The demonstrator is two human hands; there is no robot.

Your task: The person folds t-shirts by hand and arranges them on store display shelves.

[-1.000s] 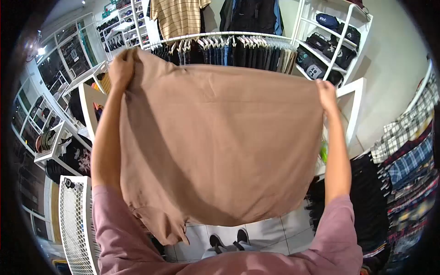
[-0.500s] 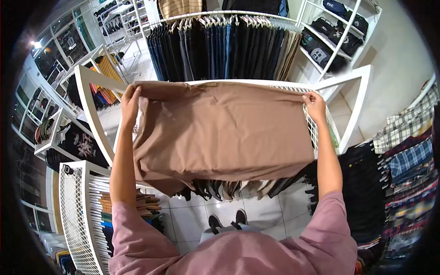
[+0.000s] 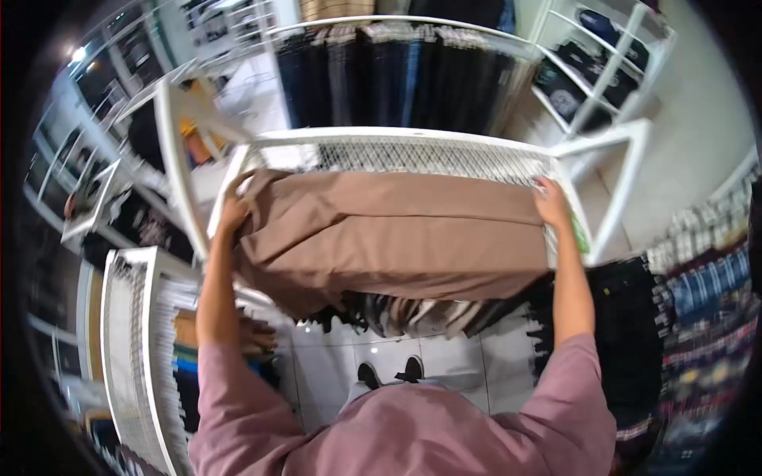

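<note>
A brown garment (image 3: pixel 413 246) lies folded over across a white mesh-topped rack, its front part hanging over the near edge. A long crease runs from side to side along its upper layer. At the left end, where the fabric is bunched, my left hand (image 3: pixel 235 208) is closed around the cloth. My right hand (image 3: pixel 553 205) rests at the garment's right edge, fingers slightly apart and bent at the upper corner. The rack's white mesh top (image 3: pixel 413 152) shows behind the garment.
Hanging trousers (image 3: pixel 397 83) line a rail behind. White angled frame posts rise at both sides, the right post (image 3: pixel 623 190) close beyond my right hand. Clothes hang below the garment. Another mesh-topped rack (image 3: pixel 127 341) stands left; dark garments (image 3: pixel 603 333) and plaid shirts (image 3: pixel 706 278) hang right.
The garment's far edge has come toward me and the cloth is folded over, baring the mesh behind. Both hands have moved nearer, and my right hand's pinch has loosened.
</note>
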